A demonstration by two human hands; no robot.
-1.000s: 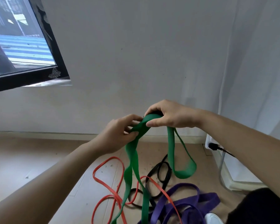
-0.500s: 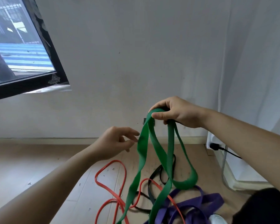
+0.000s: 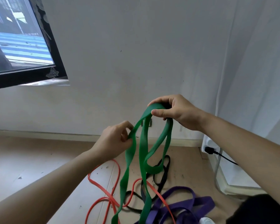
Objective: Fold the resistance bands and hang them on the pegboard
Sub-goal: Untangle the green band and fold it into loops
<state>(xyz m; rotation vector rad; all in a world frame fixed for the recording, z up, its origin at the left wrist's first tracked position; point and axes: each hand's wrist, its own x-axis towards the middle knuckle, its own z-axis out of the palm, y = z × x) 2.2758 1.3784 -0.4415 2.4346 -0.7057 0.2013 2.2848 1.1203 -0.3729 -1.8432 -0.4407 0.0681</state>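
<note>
A wide green resistance band (image 3: pixel 143 147) hangs in long loops in front of the white wall. My right hand (image 3: pixel 174 111) grips its folded top between thumb and fingers. Lower and to the left, my left hand (image 3: pixel 118 139) pinches one hanging strand of the same band. The band's lower ends trail down to the floor. On the floor below lie a thin red band (image 3: pixel 103 188), a black band (image 3: pixel 162 175) and a wide purple band (image 3: pixel 184 206), tangled together. No pegboard is in view.
A dark-framed window (image 3: pixel 23 50) is at the upper left. A white unit (image 3: pixel 220 167) with a black plug and cable stands at the right by the wall corner. The wooden floor (image 3: pixel 31 159) stretches to the left, with a skirting board along the wall.
My left hand let go of the green band near the top, dropped lower, and now pinches a hanging strand. My right hand has lifted the folded top slightly higher.
</note>
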